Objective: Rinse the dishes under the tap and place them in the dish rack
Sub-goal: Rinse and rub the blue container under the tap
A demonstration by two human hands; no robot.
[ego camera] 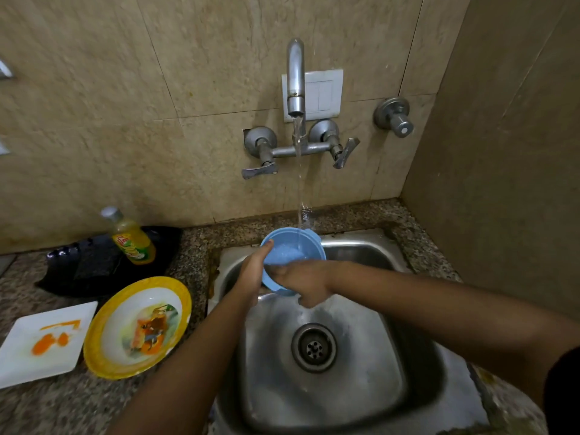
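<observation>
While the tap (296, 80) runs, you hold the blue bowl (292, 255) over the steel sink (361, 356) in its stream: your left hand (252, 271) clasps the rim, your right hand (303, 281) grips the near side. Rinsing is underway; next, probably drain it and find the rack, which is out of view.

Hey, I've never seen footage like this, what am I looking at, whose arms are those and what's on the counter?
This is one picture from a camera worn on a person's head, looking down at a steel sink. No machine: the arms are the wearer's own. The left hand and right hand both grip a small blue plastic bowl under water running from the wall-mounted metal tap. On the speckled granite counter to the left lie a yellow-rimmed round plate with a picture, a white square plate smeared orange, and a yellow dish soap bottle on a black tray.
</observation>
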